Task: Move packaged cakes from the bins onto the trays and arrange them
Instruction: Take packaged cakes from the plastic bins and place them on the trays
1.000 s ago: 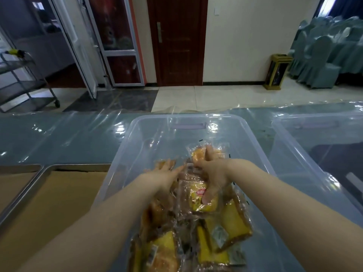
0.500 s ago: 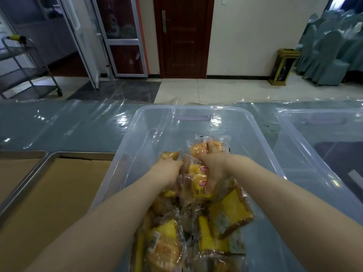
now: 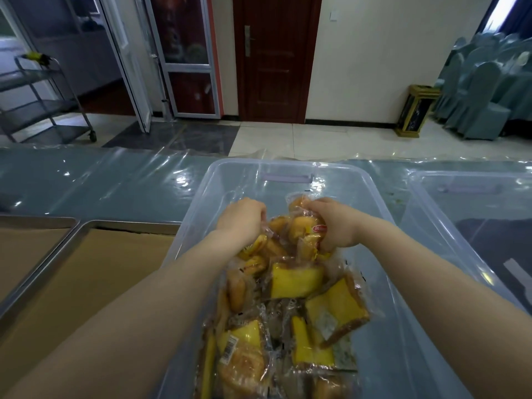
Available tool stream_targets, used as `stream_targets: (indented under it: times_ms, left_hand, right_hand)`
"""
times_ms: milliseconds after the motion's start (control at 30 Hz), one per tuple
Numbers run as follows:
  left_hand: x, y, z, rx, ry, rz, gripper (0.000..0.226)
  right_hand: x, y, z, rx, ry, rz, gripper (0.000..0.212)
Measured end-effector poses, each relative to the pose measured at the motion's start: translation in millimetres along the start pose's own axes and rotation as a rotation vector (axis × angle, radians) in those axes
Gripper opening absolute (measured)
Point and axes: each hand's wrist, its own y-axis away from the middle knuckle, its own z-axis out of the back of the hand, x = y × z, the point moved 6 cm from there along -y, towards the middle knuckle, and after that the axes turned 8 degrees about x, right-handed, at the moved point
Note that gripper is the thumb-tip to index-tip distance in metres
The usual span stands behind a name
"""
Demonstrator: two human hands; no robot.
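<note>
A clear plastic bin in front of me holds several packaged cakes in clear and yellow wrappers. Both my hands are inside it, at the far end of the pile. My left hand has its fingers curled down round the top of a wrapped cake. My right hand grips another wrapped cake with a red label. To the left lies a metal tray lined with brown paper, with nothing on it.
A second clear bin stands to the right. Another lined tray shows at the far left edge. The table is covered in shiny plastic sheet. Beyond it are a floor, a metal trolley and a door.
Both hands have closed from spread fingers onto wrapped cakes and bunched them together at the far end of the pile. The camera has tilted slightly.
</note>
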Motion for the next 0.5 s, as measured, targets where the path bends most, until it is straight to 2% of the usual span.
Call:
stream_targets:
  times_ms: [133,267,500]
  left_hand:
    - [-1,11,39,-0.15,0.095,-0.039,0.013]
    - [3,47,75,-0.227,0.205,-0.11,0.015]
    - [48,155,150,-0.526,0.198,-0.161,0.019]
  right_hand:
    - [12,22,25,-0.131,-0.096,0.047,0.091]
    - [46,55,49,-0.262,-0.107,0.13,0.081]
    - [157,120,75,-0.456,-0.07,0.298,0.08]
